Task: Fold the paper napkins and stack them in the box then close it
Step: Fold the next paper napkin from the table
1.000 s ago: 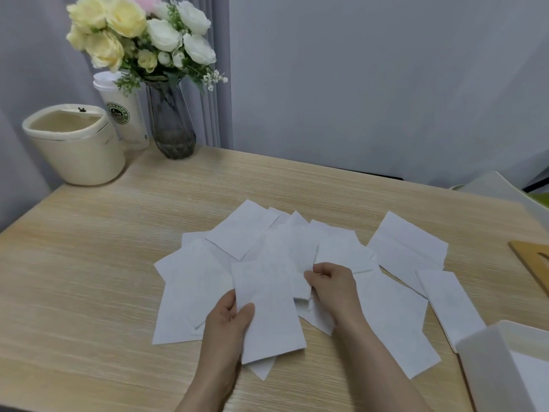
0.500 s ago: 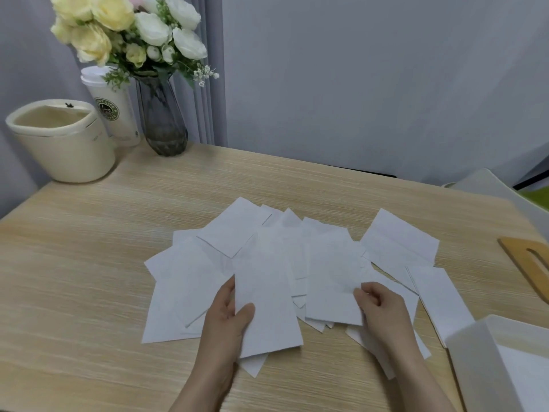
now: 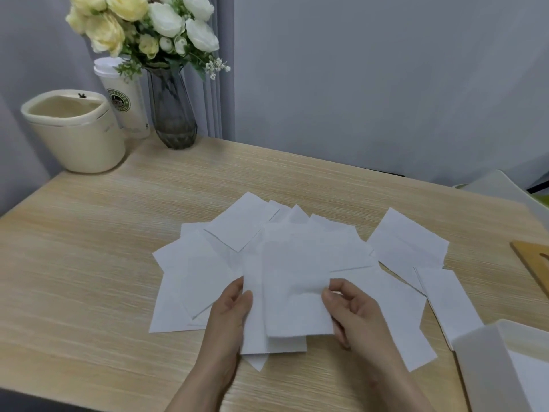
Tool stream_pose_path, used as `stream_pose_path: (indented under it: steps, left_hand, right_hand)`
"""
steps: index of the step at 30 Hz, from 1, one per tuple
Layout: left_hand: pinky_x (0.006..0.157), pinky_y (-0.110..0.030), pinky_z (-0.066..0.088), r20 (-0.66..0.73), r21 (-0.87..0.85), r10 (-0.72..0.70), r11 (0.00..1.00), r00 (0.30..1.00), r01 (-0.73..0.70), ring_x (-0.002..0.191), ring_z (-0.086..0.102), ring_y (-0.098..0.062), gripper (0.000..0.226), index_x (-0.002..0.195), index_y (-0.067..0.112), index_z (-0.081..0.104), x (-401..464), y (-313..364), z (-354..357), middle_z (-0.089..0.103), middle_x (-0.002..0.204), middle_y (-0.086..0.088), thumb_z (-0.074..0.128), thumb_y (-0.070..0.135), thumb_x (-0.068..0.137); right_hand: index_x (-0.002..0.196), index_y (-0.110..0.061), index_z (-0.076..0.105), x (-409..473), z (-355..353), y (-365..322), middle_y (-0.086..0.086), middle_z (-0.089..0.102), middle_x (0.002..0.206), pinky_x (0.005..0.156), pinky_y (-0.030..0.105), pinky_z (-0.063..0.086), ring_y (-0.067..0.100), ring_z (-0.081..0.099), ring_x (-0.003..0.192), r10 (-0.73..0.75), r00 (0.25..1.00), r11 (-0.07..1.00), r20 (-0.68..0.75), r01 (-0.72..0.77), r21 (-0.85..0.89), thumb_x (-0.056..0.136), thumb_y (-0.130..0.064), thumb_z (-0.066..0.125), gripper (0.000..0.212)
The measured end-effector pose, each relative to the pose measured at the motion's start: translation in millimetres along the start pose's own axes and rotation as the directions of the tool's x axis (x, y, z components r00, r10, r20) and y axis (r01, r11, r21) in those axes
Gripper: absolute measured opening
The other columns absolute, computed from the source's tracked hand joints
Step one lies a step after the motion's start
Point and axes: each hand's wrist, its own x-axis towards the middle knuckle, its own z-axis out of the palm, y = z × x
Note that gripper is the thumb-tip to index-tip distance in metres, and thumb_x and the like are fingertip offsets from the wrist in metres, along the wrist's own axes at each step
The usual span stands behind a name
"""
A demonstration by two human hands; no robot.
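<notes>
Both hands' fingers, left hand (image 3: 230, 315) and right hand (image 3: 352, 312), pinch one napkin (image 3: 297, 292) mid-table; most napkins (image 3: 407, 242) unfolded, box (image 3: 487, 364) open

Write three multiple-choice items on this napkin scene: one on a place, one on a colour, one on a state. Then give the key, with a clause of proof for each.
1. Where is the box?
A. near right corner of the table
B. beside the vase
C. under the napkins

2. What colour are the napkins?
A. yellow
B. white
C. green

3. What is the right hand doing?
A. resting flat on bare wood
B. pinching a napkin's edge
C. holding the cup

Key:
1 A: the box sits at the frame's lower right, far from the vase.
2 B: every sheet is plain white.
3 B: thumb and fingers close on the top napkin, while the left hand holds the sheet below.
</notes>
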Motion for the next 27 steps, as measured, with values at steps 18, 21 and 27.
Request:
stream_pose_path:
  steps: [18, 21, 27]
  left_hand:
    - [0.076, -0.032, 0.051, -0.011, -0.055, 0.018, 0.998, 1.000, -0.018, 0.097, 0.072, -0.015, 0.027, 0.096, 0.034, 0.075, -5.9, 8.4, 4.1, 0.075, 0.106, 0.001, 0.052, 0.019, 0.099]
    - [0.076, -0.031, 0.051, -0.020, -0.052, 0.021, 0.998, 1.000, -0.022, 0.097, 0.072, -0.014, 0.029, 0.096, 0.037, 0.075, -5.5, 7.7, 3.7, 0.075, 0.106, 0.002, 0.052, 0.020, 0.099]
    - [0.084, -0.035, 0.051, 0.033, 0.018, 0.080, 0.997, 0.996, -0.080, 0.102, 0.069, -0.011, 0.025, 0.100, 0.035, 0.074, -5.5, 8.0, 3.6, 0.074, 0.108, 0.007, 0.053, 0.043, 0.090]
  right_hand:
    - [0.104, -0.027, 0.068, 5.3, 23.1, 39.0, -0.012, 0.029, 0.042, 0.048, 0.010, 0.032, 0.003, 0.032, 0.042, -0.026, 0.986, 0.944, -0.163, -0.030, -0.329, 0.087, -0.015, 0.063, 0.021]
    - [0.104, -0.027, 0.068, 3.3, 25.7, 39.1, -0.012, 0.028, 0.042, 0.047, 0.009, 0.032, 0.004, 0.031, 0.041, -0.025, 0.985, 0.945, -0.170, -0.032, -0.325, 0.088, -0.014, 0.063, 0.021]
    - [0.106, -0.026, 0.066, 2.2, 26.7, 39.9, -0.012, 0.030, 0.040, 0.047, 0.010, 0.033, 0.003, 0.033, 0.040, -0.019, 0.986, 0.949, -0.166, -0.034, -0.314, 0.089, -0.014, 0.062, 0.021]
